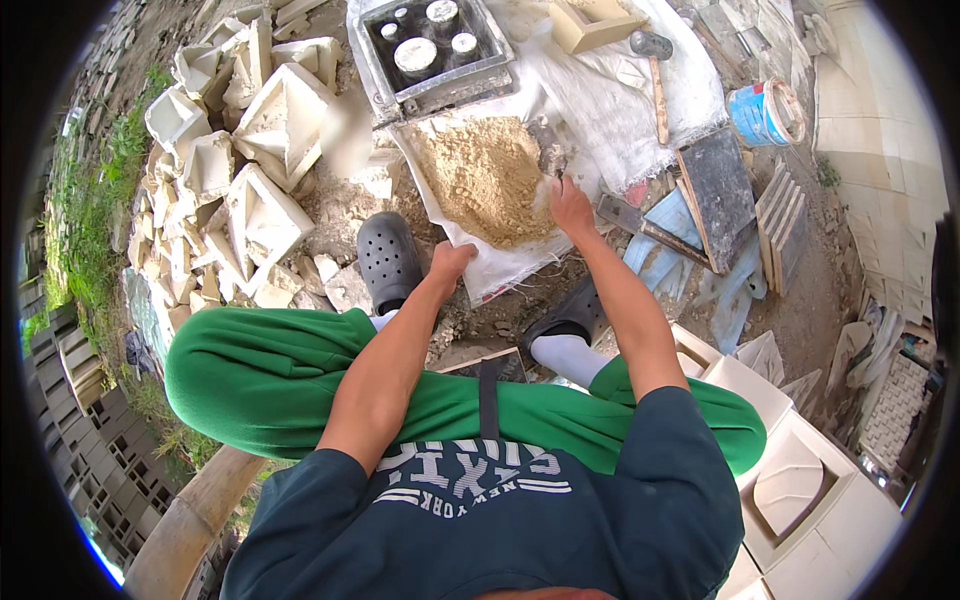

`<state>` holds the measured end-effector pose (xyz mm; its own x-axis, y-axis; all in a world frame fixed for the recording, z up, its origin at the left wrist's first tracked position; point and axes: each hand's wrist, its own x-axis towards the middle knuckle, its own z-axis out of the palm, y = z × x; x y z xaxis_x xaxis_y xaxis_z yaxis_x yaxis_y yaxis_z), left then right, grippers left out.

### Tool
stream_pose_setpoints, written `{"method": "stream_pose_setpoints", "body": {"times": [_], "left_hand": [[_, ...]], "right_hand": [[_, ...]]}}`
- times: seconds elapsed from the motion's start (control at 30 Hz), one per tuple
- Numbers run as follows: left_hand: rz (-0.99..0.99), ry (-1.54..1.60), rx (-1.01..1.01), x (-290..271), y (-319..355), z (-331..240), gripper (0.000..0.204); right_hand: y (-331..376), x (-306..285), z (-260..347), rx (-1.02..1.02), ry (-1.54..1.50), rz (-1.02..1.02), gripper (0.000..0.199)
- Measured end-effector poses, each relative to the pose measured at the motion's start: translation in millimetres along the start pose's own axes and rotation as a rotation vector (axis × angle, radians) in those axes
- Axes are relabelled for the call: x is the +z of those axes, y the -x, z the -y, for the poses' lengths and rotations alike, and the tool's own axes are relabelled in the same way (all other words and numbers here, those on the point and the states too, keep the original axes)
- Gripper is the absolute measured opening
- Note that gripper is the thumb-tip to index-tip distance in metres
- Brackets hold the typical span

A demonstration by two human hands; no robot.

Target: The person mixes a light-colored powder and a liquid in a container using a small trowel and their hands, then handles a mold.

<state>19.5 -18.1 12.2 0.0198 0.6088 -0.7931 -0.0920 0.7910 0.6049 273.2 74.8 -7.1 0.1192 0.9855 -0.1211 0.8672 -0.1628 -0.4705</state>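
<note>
A heap of damp tan sand (pixel 475 175) lies on a white woven sack (pixel 490 275) in front of my feet. My left hand (pixel 455 262) is closed on the sack's near left edge. At the heap's right side, my right hand (pixel 572 207) grips a trowel (pixel 549 150), whose sand-smeared blade points away from me. Just beyond the heap stands a dark rectangular mould box (pixel 430 95) with several round, white-topped cores inside.
Broken pale cast blocks (pixel 270 130) pile up at the left. A mallet (pixel 656 85), a tan frame (pixel 590 28) and a blue-and-white bucket (pixel 760 115) are at the far right. Dark boards (pixel 720 190) lean nearer. Pale cast boxes (pixel 800 480) stand by my right knee.
</note>
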Motion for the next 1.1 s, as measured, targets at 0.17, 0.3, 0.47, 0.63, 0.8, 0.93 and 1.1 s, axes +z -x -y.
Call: {"method": "stream_pose_setpoints", "body": {"times": [0.17, 0.3, 0.47, 0.63, 0.8, 0.93, 1.1], "left_hand": [[-0.029, 0.003, -0.005, -8.9, -8.5, -0.2, 0.027], [-0.052, 0.041, -0.017, -12.3, -7.3, -0.5, 0.027], [-0.064, 0.048, -0.002, -12.5, -9.6, -1.2, 0.029], [-0.141, 0.068, 0.022, -23.0, -20.4, 2.6, 0.029], [-0.274, 0.032, 0.068, -26.5, -21.5, -13.9, 0.032], [-0.331, 0.002, 0.141, -35.1, -35.1, -4.0, 0.034], [-0.379, 0.013, 0.251, -24.2, -41.0, -11.9, 0.033]], "right_hand": [[19.8, -5.4, 27.5, -0.277, 0.086, 0.209, 0.036], [2.9, -32.6, 16.3, -0.320, 0.060, 0.144, 0.034], [-57.4, -29.9, 2.5, -0.174, 0.102, 0.051, 0.035], [-35.6, -2.4, 24.6, -0.239, 0.007, 0.159, 0.033], [-24.2, -35.3, 12.5, -0.411, 0.137, 0.193, 0.031], [-42.8, -64.9, 20.7, -0.380, 0.233, 0.306, 0.036], [-70.4, -42.8, 26.0, -0.249, 0.194, 0.144, 0.035]]}}
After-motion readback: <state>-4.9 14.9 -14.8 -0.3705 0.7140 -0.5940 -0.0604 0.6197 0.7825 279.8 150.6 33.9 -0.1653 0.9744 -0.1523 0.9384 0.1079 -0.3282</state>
